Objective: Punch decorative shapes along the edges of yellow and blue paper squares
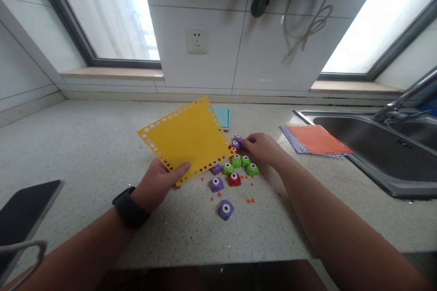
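My left hand (165, 177) grips the lower edge of a yellow sheet of paper (186, 138), thumb on top, tilted above the counter. Small shaped holes run along the sheet's borders. At the back of a cluster of craft punches, my right hand (259, 145) has its fingers closed at a purple craft punch (238, 138); the fingertips are partly hidden. Nearer lie green punches (236, 160), a red punch (234, 179) and more purple ones, including one purple punch (226, 209) set apart at the front. The sheet partly covers another purple punch (216, 169).
Orange paper (319, 139) lies on purple sheets (293, 140) beside the steel sink (341, 163). Light blue paper (222, 118) is behind the yellow sheet. Tiny orange paper bits (251, 200) are scattered around the punches. A dark flat device (23, 209) is at left.
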`<act>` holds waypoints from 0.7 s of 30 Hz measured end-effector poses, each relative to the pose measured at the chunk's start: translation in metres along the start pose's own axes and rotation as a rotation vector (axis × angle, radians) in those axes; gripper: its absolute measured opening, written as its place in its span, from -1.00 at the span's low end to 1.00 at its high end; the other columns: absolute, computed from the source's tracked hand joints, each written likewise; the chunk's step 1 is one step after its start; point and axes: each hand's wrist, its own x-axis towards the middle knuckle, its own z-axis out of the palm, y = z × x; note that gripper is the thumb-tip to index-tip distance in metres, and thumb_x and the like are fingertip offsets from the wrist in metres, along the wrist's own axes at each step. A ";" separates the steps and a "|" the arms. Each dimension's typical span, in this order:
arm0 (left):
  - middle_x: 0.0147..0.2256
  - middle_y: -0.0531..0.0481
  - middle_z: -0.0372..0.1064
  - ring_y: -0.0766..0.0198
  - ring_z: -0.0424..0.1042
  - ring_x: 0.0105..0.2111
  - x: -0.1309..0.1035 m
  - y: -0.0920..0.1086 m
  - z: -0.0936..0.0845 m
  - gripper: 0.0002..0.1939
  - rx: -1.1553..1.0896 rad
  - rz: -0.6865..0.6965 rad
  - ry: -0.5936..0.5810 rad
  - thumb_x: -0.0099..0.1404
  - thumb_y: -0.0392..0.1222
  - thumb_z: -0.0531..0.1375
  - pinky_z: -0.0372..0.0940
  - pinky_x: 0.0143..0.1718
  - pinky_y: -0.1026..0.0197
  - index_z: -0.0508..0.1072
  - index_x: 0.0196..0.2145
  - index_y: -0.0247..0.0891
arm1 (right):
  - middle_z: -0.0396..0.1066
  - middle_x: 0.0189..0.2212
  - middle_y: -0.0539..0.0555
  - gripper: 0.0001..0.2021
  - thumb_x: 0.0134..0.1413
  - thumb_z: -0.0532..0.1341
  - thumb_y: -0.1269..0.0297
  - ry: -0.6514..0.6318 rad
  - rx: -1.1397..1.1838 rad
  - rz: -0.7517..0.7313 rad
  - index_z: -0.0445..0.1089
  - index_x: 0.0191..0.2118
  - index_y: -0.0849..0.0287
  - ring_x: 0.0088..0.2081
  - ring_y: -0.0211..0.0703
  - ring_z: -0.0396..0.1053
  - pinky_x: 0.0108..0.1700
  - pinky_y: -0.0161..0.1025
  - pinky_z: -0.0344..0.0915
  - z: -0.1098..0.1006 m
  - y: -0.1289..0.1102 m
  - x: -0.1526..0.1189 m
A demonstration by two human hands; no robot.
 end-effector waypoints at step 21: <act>-0.17 -0.17 0.63 0.33 0.40 -0.56 -0.003 0.009 0.002 -0.60 0.087 -0.009 -0.001 0.21 -0.01 0.38 0.26 -0.62 0.31 0.62 -0.07 -0.28 | 0.57 -0.41 0.21 -0.59 0.28 0.11 -0.02 -0.022 -0.022 -0.009 0.56 -0.36 0.14 -0.42 -0.06 0.42 -0.44 -0.18 0.14 -0.003 -0.001 -0.003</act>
